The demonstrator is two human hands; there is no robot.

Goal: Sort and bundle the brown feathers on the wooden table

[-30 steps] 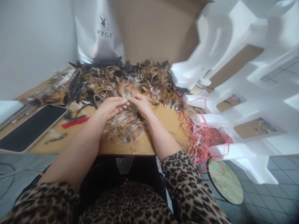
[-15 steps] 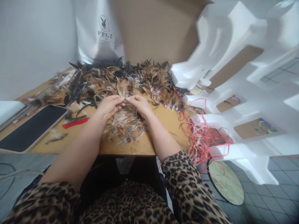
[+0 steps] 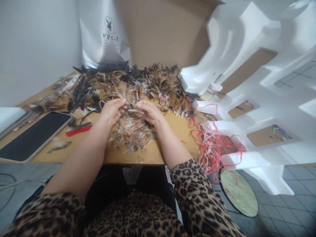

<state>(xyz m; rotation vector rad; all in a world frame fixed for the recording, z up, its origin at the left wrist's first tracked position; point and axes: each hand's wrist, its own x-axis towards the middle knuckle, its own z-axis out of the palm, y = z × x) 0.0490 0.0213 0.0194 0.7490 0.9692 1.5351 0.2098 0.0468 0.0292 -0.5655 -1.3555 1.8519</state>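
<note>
Over the middle of the table my left hand (image 3: 113,110) pinches brown feathers (image 3: 121,90) between thumb and forefinger, the feathers fanning upward. A short way to its right, my right hand (image 3: 149,112) is closed too, with thumb and fingertips together near a pale feather (image 3: 133,111). Exactly what its fingertips grip is too blurred to tell. Below both hands lies a loose heap of small brown and white feathers (image 3: 132,133). Behind them a wide pile of brown and black feathers (image 3: 160,79) covers the back of the table.
A phone (image 3: 34,135) and a red strip (image 3: 79,130) lie at the left of the table (image 3: 177,131). Tangled red string (image 3: 212,148) hangs over the right edge beside white foam pieces (image 3: 229,59). A silver bag (image 3: 103,42) stands behind.
My hands have moved apart from each other; before, their fingertips met at the feathers. The brown feathers have gone slightly left with my left hand.
</note>
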